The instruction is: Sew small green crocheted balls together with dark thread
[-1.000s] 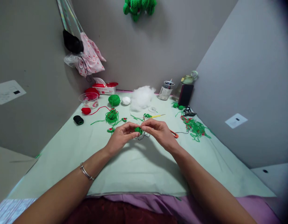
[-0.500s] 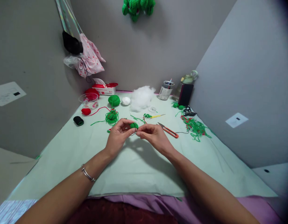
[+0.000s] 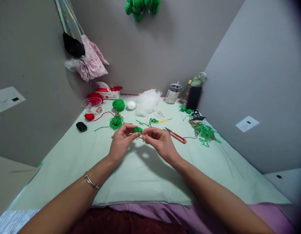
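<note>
My left hand is closed around a small green crocheted piece, its thumb and fingers pinching it above the table. A thin dark thread hangs in a small loop below the piece. Close beside it, my right hand is closed in a pinch at the piece's right side. Whatever lies between those fingertips is too small to make out; it may be thread or a needle. Orange thread snips lie to the right of my right hand, and a yellow crochet hook lies behind it.
Behind my hands are tangled green yarn, a green yarn ball, white stuffing and a clear tub. A black thread spool stands left. At right are yarn scraps, a tin and a phone.
My hands have drawn slightly apart, and the green piece has tipped and shifted a little left in my left fingers. The dark thread loop shows more clearly.
</note>
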{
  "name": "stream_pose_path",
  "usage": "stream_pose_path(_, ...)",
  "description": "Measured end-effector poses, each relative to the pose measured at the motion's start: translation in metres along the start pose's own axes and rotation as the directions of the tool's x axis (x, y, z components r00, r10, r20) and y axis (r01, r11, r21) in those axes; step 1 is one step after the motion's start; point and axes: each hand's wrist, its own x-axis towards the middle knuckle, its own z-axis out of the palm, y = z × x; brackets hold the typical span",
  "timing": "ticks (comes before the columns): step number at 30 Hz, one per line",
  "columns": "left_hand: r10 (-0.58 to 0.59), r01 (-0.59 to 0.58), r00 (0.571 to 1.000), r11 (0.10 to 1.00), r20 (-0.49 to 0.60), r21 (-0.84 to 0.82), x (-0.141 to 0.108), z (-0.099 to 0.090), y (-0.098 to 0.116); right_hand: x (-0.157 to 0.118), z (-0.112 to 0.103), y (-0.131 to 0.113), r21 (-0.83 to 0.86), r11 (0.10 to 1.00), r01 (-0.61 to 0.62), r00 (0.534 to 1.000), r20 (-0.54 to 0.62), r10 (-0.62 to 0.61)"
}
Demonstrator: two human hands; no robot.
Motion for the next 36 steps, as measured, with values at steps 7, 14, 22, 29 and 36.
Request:
stream_pose_path(7,0.017,-0.017,1.000,1.000,-0.004,-0.014,0.0012,-0.0031,-0.0023,-0.0008,-0.0037,-0.0012,-0.089,0.992,0.094,0.995,0.051,-0.090)
stream_pose_path(14,0.028,-0.029,0.999,1.000,-0.014,-0.008,-0.0001,-0.0037,-0.0021,-0.0030,-0.0069,-0.0049,-0.123,0.985,0.120,0.990,0.086,-0.110)
stream_pose_path(22,0.061,-0.061,0.997,0.998,-0.037,-0.018,-0.0010,-0.0001,-0.0005,-0.0014,-0.0010,-0.0050,0.048,0.998,-0.037,0.998,0.054,0.034)
stream_pose_path(29,0.045,-0.046,0.999,0.999,-0.017,-0.020,-0.0009,-0.0022,-0.0031,-0.0018,-0.0034,-0.0013,-0.019,1.000,0.019,0.996,0.084,-0.017)
stream_pose_path(36,0.035,-0.036,0.999,0.999,-0.032,-0.015,-0.0004,-0.0042,-0.0003,-0.0036,-0.0068,-0.0035,-0.150,0.986,0.070,0.990,0.129,-0.050)
